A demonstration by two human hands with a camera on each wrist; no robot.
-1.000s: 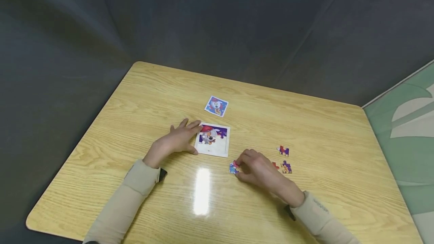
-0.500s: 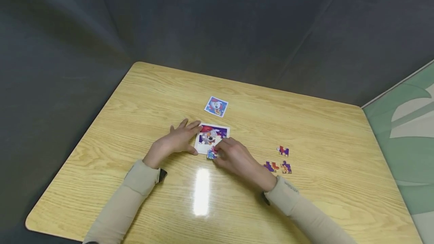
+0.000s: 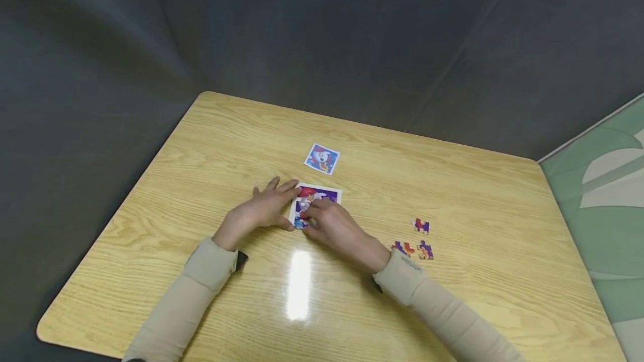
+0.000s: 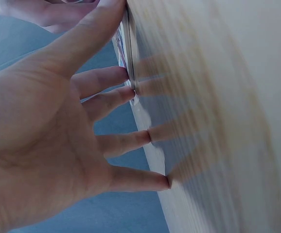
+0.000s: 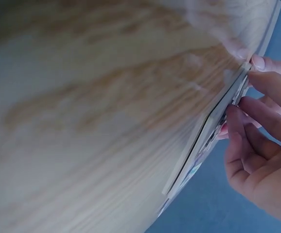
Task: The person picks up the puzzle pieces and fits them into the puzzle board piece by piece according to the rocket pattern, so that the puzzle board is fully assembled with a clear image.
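Note:
A small square jigsaw board (image 3: 322, 186) with a white border lies on the table, its upper part filled with a purple, red and grey picture. My left hand (image 3: 266, 204) rests along its left side, fingers spread and thumb by the lower left corner. In the left wrist view the fingertips (image 4: 123, 143) reach down to the board's edge and the tabletop. My right hand (image 3: 337, 228) bends over the board, covering its lower right part. Its thumb and fingers pinch a blue jigsaw piece (image 3: 300, 223) at the lower left corner. The right wrist view shows the fingers (image 5: 234, 121) close on the board's face.
Several loose jigsaw pieces lie to the right, one red and purple piece (image 3: 420, 226) above a row with an orange and purple piece (image 3: 425, 249). A picture card (image 3: 322, 159) lies beyond the board. Dark cloth (image 3: 322, 43) hangs behind the wooden table (image 3: 483, 200).
My right hand has carried the blue piece leftward from the table to the lower left corner of the board. The left hand has stayed at the board's left side.

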